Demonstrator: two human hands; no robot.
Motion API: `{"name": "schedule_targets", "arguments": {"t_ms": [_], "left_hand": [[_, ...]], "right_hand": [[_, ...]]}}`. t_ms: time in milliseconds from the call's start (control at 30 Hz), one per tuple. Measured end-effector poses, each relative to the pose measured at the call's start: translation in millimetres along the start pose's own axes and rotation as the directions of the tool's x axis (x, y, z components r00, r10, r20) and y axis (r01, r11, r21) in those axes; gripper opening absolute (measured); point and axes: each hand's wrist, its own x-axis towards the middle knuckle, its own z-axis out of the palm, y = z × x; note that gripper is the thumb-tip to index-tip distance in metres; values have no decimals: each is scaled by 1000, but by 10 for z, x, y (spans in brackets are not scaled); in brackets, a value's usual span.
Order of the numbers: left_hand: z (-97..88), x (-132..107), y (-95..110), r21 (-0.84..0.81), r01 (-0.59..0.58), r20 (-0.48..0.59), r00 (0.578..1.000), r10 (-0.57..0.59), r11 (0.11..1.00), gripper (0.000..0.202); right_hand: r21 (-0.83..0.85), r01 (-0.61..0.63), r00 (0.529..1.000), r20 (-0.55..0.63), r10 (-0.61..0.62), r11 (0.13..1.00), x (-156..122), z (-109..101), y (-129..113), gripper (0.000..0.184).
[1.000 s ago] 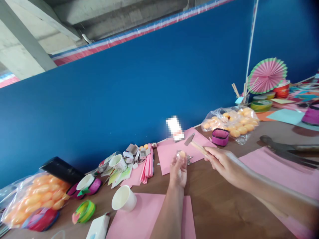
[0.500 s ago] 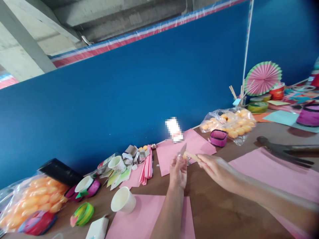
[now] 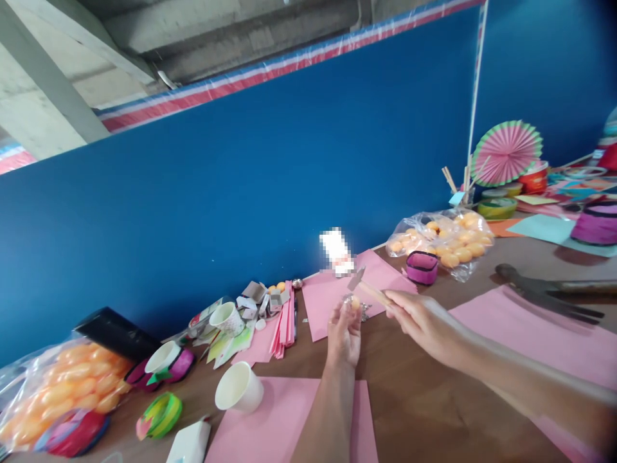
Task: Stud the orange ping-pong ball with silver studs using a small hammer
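My left hand (image 3: 344,335) is raised over the brown table (image 3: 419,392) and pinches a small orange ball (image 3: 354,301) between its fingertips. My right hand (image 3: 424,321) grips the wooden handle of a small hammer (image 3: 367,289). The hammer's metal head sits just above and right of the ball, a little apart from it. Some small metal bits lie on the table behind the ball.
Pink paper sheets (image 3: 284,431) lie on the table. A white paper cup (image 3: 240,388) stands near my left forearm. Bags of orange balls (image 3: 446,241) sit at far right, and another bag (image 3: 58,386) at far left. A purple ring (image 3: 422,267), a pink paper fan (image 3: 506,153) and big dark scissors (image 3: 544,292) stand around.
The hammer head came down onto the ball half a second ago and has now lifted slightly off it. My left hand kept the ball in place.
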Motion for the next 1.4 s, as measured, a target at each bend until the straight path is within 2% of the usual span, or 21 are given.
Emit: {"name": "schedule_targets", "arguments": {"t_ms": [167, 267, 333, 467, 633, 800, 967, 1033, 1133, 1200, 1300, 1400], "left_hand": [[34, -29, 23, -16, 15, 33, 999, -14, 1000, 22], [52, -34, 32, 3, 9, 58, 998, -9, 1000, 28], [58, -33, 34, 14, -3, 60, 998, 2, 1000, 27], [64, -34, 38, 46, -18, 62, 998, 15, 999, 26], [81, -45, 40, 93, -36, 74, 997, 30, 995, 31], [98, -55, 25, 137, -34, 88, 996, 22, 990, 33], [71, -41, 10, 123, -42, 90, 995, 31, 991, 31], [52, -35, 5, 103, -30, 85, 996, 21, 994, 29], [13, -19, 5, 66, 22, 54, 998, -26, 998, 27], [-19, 3, 10, 22, 35, 12, 999, -35, 999, 26], [-63, 48, 18, -43, 18, -37, 999, -20, 999, 24], [-79, 84, 18, -46, 15, -73, 997, -18, 999, 23]], "right_hand": [[13, -6, 995, 97, 4, 1000, 16, -44, -23, 21], [16, -26, 999, 26, 26, 1000, 30, -71, -30, 23], [9, -20, 1000, 22, 20, 1000, 45, -88, -36, 23], [-5, -9, 991, 133, 10, 1000, 77, -140, -49, 18], [-58, -35, 997, 64, 38, 998, 80, -196, -20, 24], [-55, 3, 987, 163, 6, 998, 60, -156, 61, 17], [-58, -18, 996, 82, 22, 998, 34, -142, 83, 22], [-43, 6, 995, 98, -1, 999, 32, -126, 103, 22], [-41, 22, 992, 125, -17, 999, 73, -117, 182, 24], [-94, 10, 998, 68, -3, 996, 121, -123, 280, 25], [-217, 16, 999, -31, -23, 976, 174, -107, 506, 24], [-319, -14, 1000, -31, 4, 948, 175, -23, 774, 25]]}}
